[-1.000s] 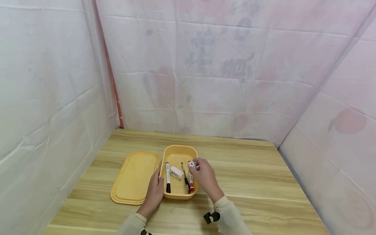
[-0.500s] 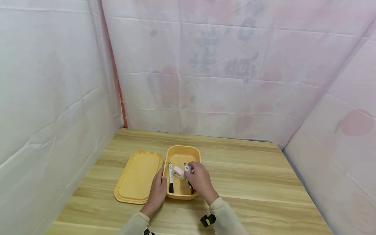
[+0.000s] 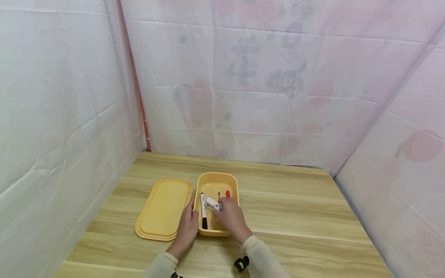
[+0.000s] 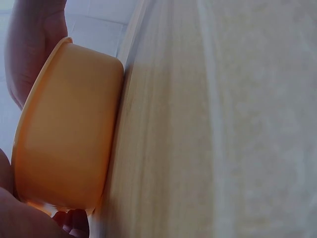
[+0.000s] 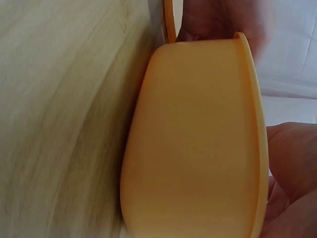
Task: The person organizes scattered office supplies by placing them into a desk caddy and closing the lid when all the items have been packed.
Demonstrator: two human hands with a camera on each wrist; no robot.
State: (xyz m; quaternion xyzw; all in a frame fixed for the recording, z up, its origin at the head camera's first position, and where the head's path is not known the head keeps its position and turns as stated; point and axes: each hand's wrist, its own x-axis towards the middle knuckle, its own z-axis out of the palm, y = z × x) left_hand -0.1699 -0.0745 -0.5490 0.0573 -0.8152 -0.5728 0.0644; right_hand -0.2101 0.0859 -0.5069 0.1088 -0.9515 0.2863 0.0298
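Observation:
A yellow plastic box (image 3: 218, 233) stands on the table. My left hand (image 3: 187, 228) grips its left wall, the thumb near the rim and fingers along the outside. My right hand (image 3: 233, 219) reaches inside and pinches a small white block with a dark mark (image 3: 217, 207), its kind not clear. Close beside that block lies a pale pink-white stapler-like object (image 3: 211, 202). A white marker with a black cap (image 3: 203, 210) lies along the left wall. The red end of a red-and-white marker (image 3: 227, 194) and the tip of a pen (image 3: 219, 194) show beyond the right hand, which covers the rest.
A yellow lid (image 3: 163, 210) lies flat on the wooden table (image 3: 288, 216), left of the box. White printed sheets (image 3: 243, 96) hang behind the table and along both sides.
My right hand has carried the small white block from the box's right side leftward, toward the stapler-like object. The left hand keeps its grip on the box.

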